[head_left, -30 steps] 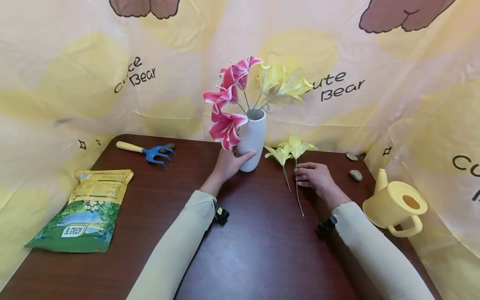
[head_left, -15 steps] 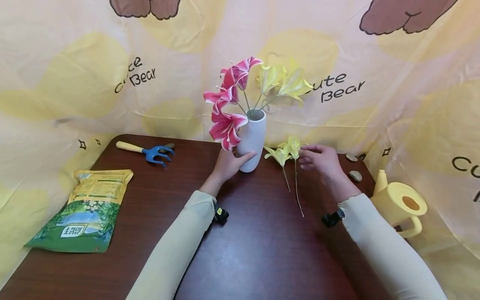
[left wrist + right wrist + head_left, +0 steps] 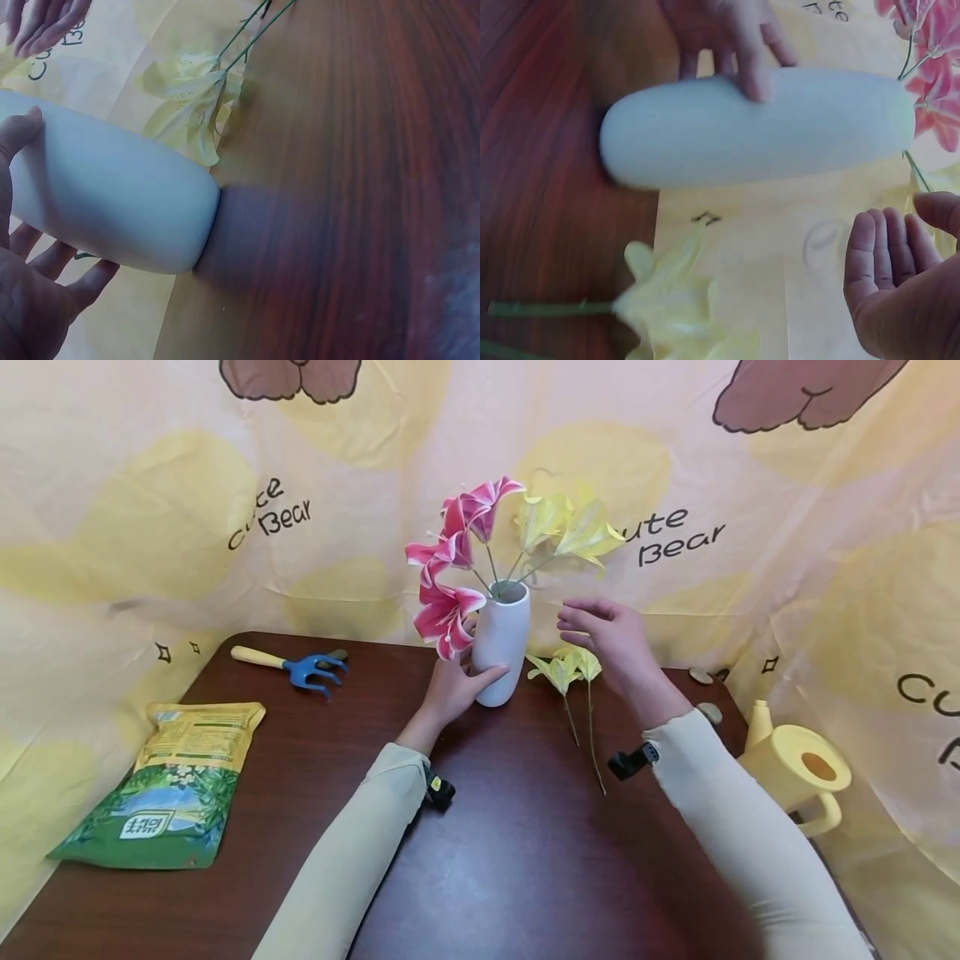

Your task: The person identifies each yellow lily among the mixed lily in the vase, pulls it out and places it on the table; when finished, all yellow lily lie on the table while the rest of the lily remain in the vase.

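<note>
A white vase (image 3: 501, 639) stands upright at the back middle of the table. My left hand (image 3: 452, 689) grips it from the left, thumb across its front and fingers behind. Pink lilies (image 3: 448, 614) lean out of its mouth to the left, and two yellow lilies (image 3: 590, 535) lean right. To the right of the vase, my right hand (image 3: 611, 639) is raised in the air with its fingers loosely bent and holding nothing. Below it, two more yellow lilies (image 3: 553, 675) lie on the table, their blooms partly hidden by that hand. In the right wrist view, the vase (image 3: 757, 131) is apart from the right hand (image 3: 907, 292).
At the left lie a green and yellow bag (image 3: 168, 785) and a blue hand fork (image 3: 306, 673) over a stone. A yellow watering can (image 3: 798, 772) stands at the right edge, partly behind the right sleeve. Stones (image 3: 701, 676) lie at the back right. Printed cloth hangs behind the table.
My right hand has risen from beside the lying yellow lilies' stems, past their blooms, to near the vase's upper right. My left hand stays on the vase.
</note>
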The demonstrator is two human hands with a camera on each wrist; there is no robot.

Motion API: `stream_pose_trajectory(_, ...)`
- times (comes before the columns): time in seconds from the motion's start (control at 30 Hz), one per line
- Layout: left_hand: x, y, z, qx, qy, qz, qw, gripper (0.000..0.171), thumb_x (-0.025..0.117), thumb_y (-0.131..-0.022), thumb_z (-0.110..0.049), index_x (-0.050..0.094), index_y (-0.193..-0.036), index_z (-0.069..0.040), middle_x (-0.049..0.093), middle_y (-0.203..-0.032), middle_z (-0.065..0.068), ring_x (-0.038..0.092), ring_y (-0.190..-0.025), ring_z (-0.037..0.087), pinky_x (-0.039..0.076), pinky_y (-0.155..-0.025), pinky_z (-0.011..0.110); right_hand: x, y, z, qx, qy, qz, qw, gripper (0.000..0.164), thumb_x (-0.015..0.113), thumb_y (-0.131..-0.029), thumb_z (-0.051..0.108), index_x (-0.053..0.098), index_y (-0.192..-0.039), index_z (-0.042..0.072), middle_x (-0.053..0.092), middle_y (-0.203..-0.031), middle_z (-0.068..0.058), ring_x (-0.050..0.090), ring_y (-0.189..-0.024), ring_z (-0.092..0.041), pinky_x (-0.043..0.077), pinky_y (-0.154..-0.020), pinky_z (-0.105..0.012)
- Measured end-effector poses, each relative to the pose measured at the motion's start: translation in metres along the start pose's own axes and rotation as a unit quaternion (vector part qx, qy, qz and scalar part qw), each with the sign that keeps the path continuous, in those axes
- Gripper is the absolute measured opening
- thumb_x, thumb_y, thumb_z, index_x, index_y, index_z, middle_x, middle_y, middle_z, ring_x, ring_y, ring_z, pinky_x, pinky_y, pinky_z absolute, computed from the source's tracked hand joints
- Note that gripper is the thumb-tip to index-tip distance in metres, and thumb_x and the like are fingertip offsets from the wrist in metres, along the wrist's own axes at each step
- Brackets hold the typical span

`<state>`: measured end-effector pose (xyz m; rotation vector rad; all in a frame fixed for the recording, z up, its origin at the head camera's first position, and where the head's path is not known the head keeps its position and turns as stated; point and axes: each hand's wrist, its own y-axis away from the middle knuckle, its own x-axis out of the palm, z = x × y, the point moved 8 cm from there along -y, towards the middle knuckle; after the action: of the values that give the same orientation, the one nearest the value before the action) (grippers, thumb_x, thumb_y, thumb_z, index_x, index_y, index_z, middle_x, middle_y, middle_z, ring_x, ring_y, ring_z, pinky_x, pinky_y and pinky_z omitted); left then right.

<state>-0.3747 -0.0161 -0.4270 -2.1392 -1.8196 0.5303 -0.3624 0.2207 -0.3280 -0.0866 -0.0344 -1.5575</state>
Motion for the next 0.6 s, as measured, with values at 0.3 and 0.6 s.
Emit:
stream_pose_trajectory(0.3,-0.008,0.002,0.008,-0.047,-0.04,0.002,0.9981,0.086,0.092,-0.095,-0.03,0.048,-0.169,-0.024,0.059,-0.165,0.007,0.063,-0.149,0.035,0.053,-0.124,0.059,0.037,-0.023,-0.003,-0.035,-0.136,-0.047,0.989,0.01,0.078,-0.104,0.007,0.078,-0.114,0.008,0.082,-0.108,-0.003,0.08,-0.103,-0.018,0.065,-0.107,-0.034)
stream_pose_trajectory(0.6,-0.013,0.003,0.013,-0.074,-0.044,-0.001,0.9963,0.085,0.09,-0.097,-0.035,0.044,-0.168,-0.033,0.057,-0.164,0.011,0.065,-0.145,0.041,0.056,-0.12,0.06,0.058,-0.034,-0.01,-0.092,-0.256,-0.119,0.955,0.01,0.081,-0.101,0.004,0.075,-0.103,0.012,0.079,-0.096,-0.003,0.079,-0.094,-0.018,0.067,-0.095,-0.03)
